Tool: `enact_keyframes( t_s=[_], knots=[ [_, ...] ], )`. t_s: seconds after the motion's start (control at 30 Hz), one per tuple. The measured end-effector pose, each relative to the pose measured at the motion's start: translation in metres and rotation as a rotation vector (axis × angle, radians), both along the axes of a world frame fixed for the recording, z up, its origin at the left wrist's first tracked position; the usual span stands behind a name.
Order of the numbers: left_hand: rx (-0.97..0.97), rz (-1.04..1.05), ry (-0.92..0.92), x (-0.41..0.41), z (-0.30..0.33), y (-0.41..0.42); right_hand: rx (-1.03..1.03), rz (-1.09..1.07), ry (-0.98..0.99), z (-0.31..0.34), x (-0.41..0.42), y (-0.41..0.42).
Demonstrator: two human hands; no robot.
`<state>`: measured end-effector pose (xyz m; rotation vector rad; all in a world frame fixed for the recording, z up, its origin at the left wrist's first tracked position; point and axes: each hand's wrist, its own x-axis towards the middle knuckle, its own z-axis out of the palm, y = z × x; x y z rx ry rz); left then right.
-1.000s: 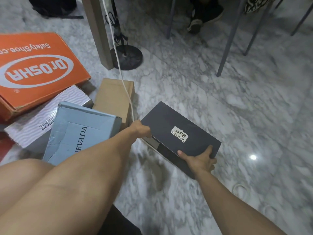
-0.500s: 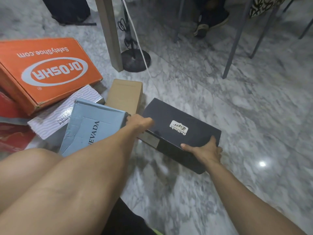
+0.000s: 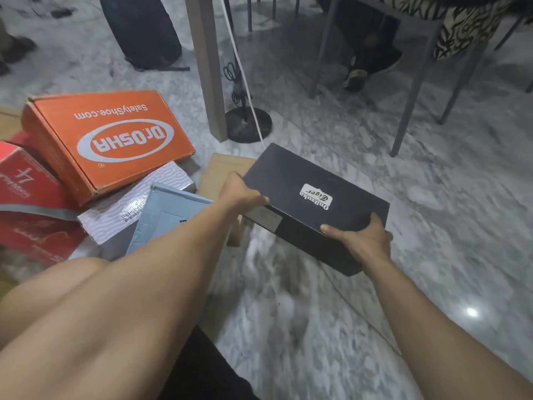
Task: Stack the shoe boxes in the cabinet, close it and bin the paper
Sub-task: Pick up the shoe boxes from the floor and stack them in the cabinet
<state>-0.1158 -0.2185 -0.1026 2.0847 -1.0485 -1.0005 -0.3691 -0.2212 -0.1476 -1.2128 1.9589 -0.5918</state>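
Observation:
A black shoe box (image 3: 291, 180) with a white label hangs tilted above the marble floor. My left hand (image 3: 239, 193) grips its near left corner and my right hand (image 3: 362, 241) grips its near right corner. To the left lies a pile of other boxes: an orange box (image 3: 106, 140) on top, a white patterned box (image 3: 127, 206), a pale blue box (image 3: 164, 215), a red box (image 3: 26, 203) and a plain brown box (image 3: 222, 171) partly hidden behind my left hand. No cabinet or paper is in view.
A wooden table leg (image 3: 207, 67) and a black round stand base (image 3: 248, 125) with a white cable (image 3: 245, 76) stand just beyond the boxes. Grey chair legs (image 3: 412, 90) and a person's shoe (image 3: 357, 76) are at the back right. A black bag (image 3: 141, 30) sits at the back left.
Both hands have lifted the black box off the floor and drawn it a little nearer. The view has tilted up, showing more of the pile and the red box.

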Motion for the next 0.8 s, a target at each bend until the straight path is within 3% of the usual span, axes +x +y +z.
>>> enact_keyframes(
  t_s=[0.2, 0.37, 0.57, 0.8],
  knots=[
    [-0.093, 0.008, 0.029, 0.04, 0.043, 0.001, -0.113, 0.158, -0.023, 0.055, 0.03, -0.036],
    [-0.172, 0.131, 0.084, 0.086, 0.075, 0.021, -0.183, 0.322, -0.052, 0.092, 0.076, -0.053],
    [-0.214, 0.359, -0.012, 0.145, 0.105, 0.073, -0.256, 0.613, -0.074, 0.124, 0.147, -0.065],
    [-0.205, 0.436, -0.067, 0.21, 0.135, 0.159, -0.287, 0.959, -0.028, 0.175, 0.239, -0.038]
  ],
)
